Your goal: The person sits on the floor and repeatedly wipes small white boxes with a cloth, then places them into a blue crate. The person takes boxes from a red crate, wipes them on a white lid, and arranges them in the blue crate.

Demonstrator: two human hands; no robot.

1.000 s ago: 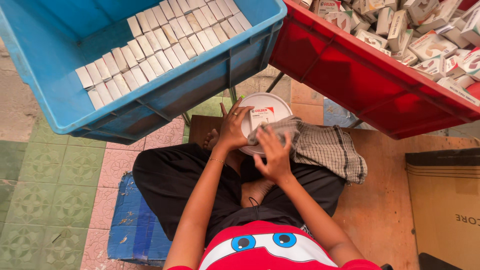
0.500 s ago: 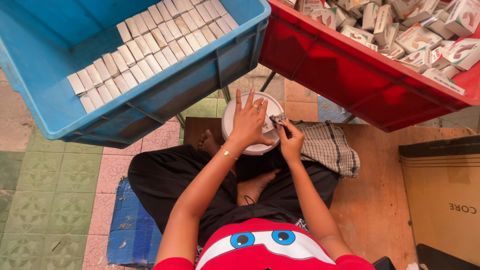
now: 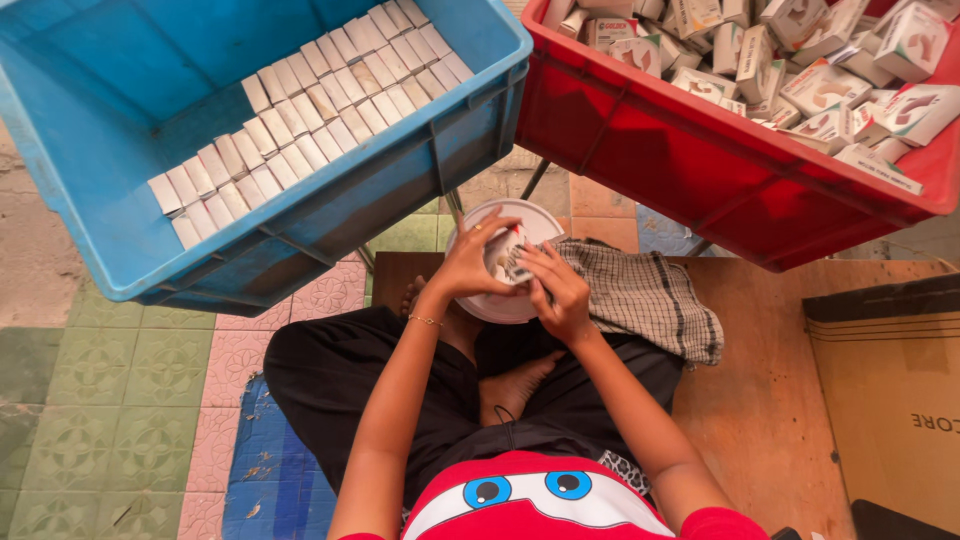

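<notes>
the person is sitting cross-legged, and both hands are meeting over one round white plastic bowl (image 3: pixel 505 300) that is resting on the lap, at about twelve o'clock from the knees. the left hand (image 3: pixel 470 262) is curling over the bowl's nine o'clock rim, fingers spread and bent down onto one small white-and-red cardboard box (image 3: pixel 508 255) lying inside it. the right hand (image 3: pixel 560 290) is pressing in from three o'clock, its fingertips closed against the same small box, so both hands are clamped on it together. one thin bracelet (image 3: pixel 425 320) is circling the left wrist.

one checked grey-and-white cloth (image 3: pixel 645 295) is lying just beside the bowl at three o'clock, on one brown wooden board (image 3: pixel 770 400). one large blue plastic crate (image 3: pixel 330 200) is tilting at ten o'clock, holding three neat rows of plain white boxes (image 3: pixel 300 110), too many to count exactly. one red plastic crate (image 3: pixel 700 170) is tilting at two o'clock, filled with a loose heap of printed white boxes (image 3: pixel 820 60), also too many to count. one brown carton (image 3: pixel 890 400) is standing at four o'clock.
</notes>
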